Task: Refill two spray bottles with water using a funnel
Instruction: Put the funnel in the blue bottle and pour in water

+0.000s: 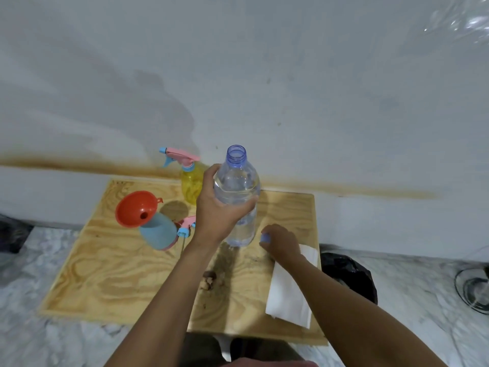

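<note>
The water bottle (236,197) stands upright mid-desk, uncapped, with the left hand (217,210) wrapped round its shoulder. At its 4 o'clock the right hand (280,242) pinches the cap (265,238). At 9 o'clock the funnel (136,209) sits leaning in the blue sprayer (158,231). Best to put the cap down, steady the funnel with the freed hand and pour slowly. The yellow sprayer (191,186), at 11, has its head on. The plywood desk (119,282) is stained, with a tissue (288,295) at 5. The floor (53,340) is marble and the wall (317,88) white.

The board (105,282) lies open near-left; funnel (132,206), yellow sprayer (190,186) and water bottle (238,186) crowd its back
</note>
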A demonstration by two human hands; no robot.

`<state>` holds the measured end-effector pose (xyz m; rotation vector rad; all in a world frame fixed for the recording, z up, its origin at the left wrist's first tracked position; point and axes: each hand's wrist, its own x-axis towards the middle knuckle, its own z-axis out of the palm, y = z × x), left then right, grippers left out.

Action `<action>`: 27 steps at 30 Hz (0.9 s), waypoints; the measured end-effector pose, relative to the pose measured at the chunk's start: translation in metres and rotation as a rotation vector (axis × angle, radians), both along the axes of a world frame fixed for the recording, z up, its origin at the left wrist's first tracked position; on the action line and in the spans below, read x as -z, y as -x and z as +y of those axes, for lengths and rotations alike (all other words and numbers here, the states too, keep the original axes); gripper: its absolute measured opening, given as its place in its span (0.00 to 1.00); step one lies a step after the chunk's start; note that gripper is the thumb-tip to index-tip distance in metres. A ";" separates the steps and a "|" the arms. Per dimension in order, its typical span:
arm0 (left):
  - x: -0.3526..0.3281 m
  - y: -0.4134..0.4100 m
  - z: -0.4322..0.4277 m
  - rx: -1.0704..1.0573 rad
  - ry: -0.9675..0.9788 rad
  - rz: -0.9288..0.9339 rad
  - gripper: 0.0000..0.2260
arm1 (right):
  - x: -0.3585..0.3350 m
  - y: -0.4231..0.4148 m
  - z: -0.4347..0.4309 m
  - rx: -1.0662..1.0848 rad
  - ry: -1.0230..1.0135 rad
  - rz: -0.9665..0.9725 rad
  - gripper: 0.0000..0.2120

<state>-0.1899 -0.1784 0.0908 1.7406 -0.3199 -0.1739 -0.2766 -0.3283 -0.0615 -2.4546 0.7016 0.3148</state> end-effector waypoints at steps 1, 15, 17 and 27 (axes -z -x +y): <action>-0.001 0.000 0.001 -0.001 -0.002 0.000 0.36 | -0.001 -0.001 -0.001 -0.015 0.007 0.019 0.19; -0.037 0.006 0.016 0.089 -0.029 0.005 0.36 | -0.123 -0.026 0.043 -0.006 -0.573 -0.688 0.33; -0.040 0.009 0.018 0.107 -0.031 -0.006 0.36 | -0.126 -0.028 0.047 -0.025 -0.531 -0.738 0.33; -0.056 0.020 0.044 0.200 -0.024 -0.010 0.39 | -0.143 -0.019 0.078 0.098 -0.533 -0.871 0.28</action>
